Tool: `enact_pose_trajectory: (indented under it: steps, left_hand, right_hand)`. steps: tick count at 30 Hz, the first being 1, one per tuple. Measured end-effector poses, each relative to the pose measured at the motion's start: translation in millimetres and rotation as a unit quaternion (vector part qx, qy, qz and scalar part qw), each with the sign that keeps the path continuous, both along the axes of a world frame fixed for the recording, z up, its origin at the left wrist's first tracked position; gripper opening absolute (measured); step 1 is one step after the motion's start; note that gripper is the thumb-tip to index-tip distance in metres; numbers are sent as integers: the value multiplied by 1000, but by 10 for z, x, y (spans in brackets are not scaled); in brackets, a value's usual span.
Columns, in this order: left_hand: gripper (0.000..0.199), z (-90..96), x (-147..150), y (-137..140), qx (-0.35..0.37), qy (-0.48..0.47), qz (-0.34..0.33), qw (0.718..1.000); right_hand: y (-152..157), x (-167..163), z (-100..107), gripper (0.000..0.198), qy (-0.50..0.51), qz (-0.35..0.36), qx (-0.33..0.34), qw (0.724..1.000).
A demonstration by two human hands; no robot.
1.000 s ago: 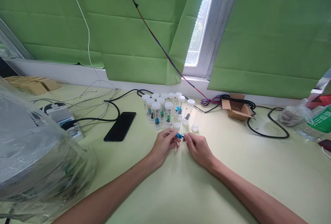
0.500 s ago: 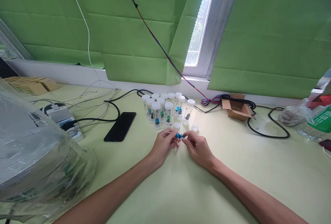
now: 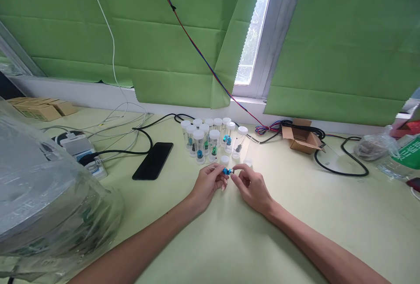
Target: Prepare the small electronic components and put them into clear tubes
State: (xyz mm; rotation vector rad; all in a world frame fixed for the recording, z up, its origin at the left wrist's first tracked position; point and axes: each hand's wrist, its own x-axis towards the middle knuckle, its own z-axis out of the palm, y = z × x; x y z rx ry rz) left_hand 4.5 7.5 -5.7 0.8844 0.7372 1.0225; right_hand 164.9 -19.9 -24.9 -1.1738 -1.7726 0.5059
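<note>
My left hand (image 3: pixel 208 184) is closed in a pinch on a small blue part (image 3: pixel 227 171) with a thin rod sticking out to the left. At the blue part's right end, thumb and forefinger of my right hand (image 3: pixel 252 184) close around its dark tip. Just beyond my hands stand several clear tubes with white caps (image 3: pixel 214 146), holding small blue, green or dark pieces on thin rods. A loose white cap (image 3: pixel 224 160) lies in front of them, and another white cap (image 3: pixel 247 162) is partly hidden behind my right hand.
Left of the tubes lies a black phone (image 3: pixel 152 161), near a power strip (image 3: pixel 90 161) with cables. A plastic-covered object (image 3: pixel 55 205) fills the left side. To the right are an open cardboard box (image 3: pixel 302 139), a black cable (image 3: pixel 341 172) and a bottle (image 3: pixel 398 161).
Both hands stay in nearly the same place. My right fingers have shifted slightly at the blue part's dark end, and the right-hand loose cap is more covered.
</note>
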Motion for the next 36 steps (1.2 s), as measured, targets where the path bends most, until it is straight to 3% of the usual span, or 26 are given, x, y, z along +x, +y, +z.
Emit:
enact_pose_trajectory:
  steps: [10,17,22,32,36]
  left_hand:
    - [26,-39,-8,9,21,7,-8,1000]
    - [24,-50,-7,4,29,12,-17,999]
    - [23,-15,-2,6,8,-5,-4,1000]
    - [25,-41,-7,10,26,4,-14,1000]
    - [25,-53,-5,6,27,10,-15,999]
  right_hand:
    - [12,6,-26,17,-8,5,4,1000]
    - [27,14,-19,40,-26,1,-7,1000]
    - [1,-2,-5,19,-2,6,-5,1000]
    - [22,6,-27,14,-4,18,-4,1000]
    - [41,6,-27,28,-21,13,1,1000]
